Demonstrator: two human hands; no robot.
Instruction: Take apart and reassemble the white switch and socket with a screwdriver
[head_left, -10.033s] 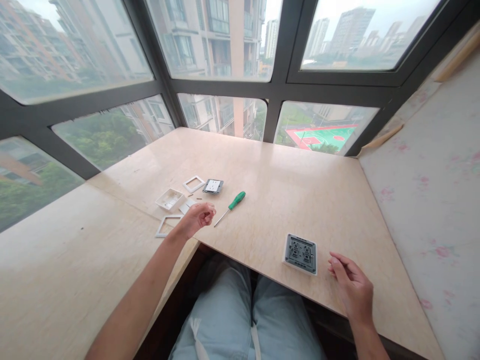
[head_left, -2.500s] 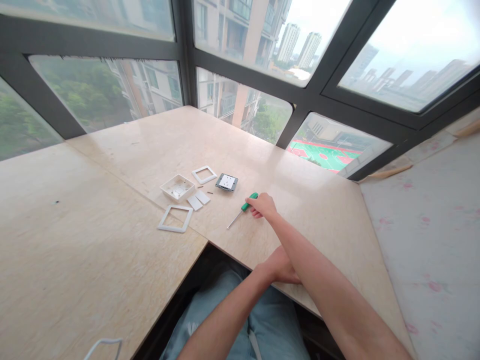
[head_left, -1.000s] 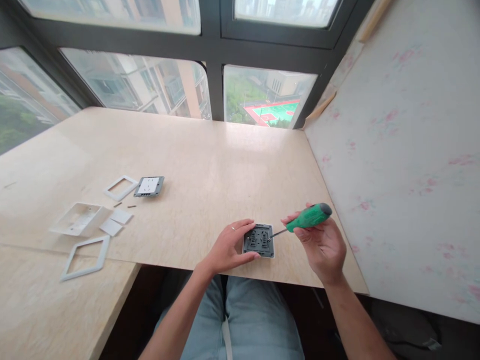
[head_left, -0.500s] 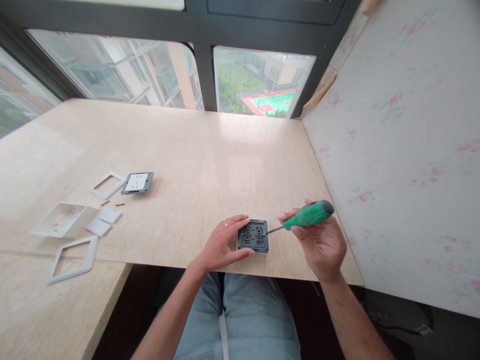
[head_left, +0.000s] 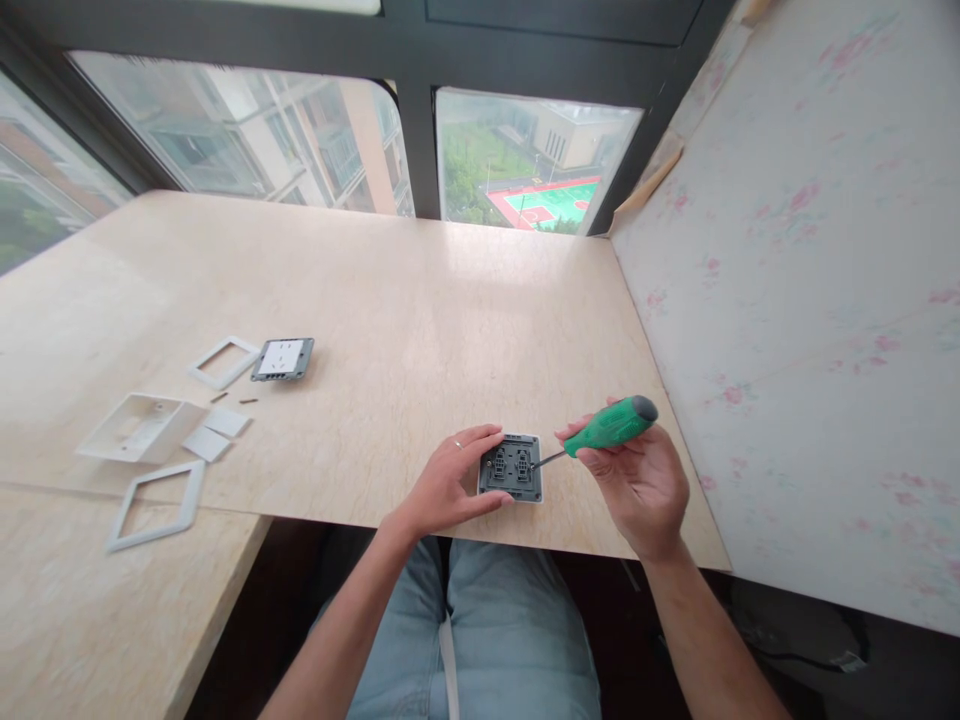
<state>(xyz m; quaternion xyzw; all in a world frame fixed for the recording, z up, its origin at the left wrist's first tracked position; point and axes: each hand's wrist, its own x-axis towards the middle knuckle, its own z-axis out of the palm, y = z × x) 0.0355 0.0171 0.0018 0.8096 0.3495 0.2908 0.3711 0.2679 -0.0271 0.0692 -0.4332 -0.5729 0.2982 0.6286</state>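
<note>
A square switch module (head_left: 511,469), dark grey with a white rim, lies back side up near the counter's front edge. My left hand (head_left: 454,480) grips it from the left, thumb along the near edge and fingers at the far left corner. In my right hand (head_left: 637,485) is a green screwdriver (head_left: 611,427) with a dark grey butt end. The handle tilts up to the right, and the thin metal shaft reaches down to a screw at the module's right side.
To the left on the counter (head_left: 420,320) lie a socket module (head_left: 283,359), two white frames (head_left: 193,495), a white box (head_left: 139,428), two white plates (head_left: 206,443) and two small screws. Windows stand behind, and a flowered wall (head_left: 810,330) rises on the right.
The view has shifted slightly, so the things on the counter appear a little further right. The screwdriver's handle has moved slightly left and up, its tip still at the module's right screw.
</note>
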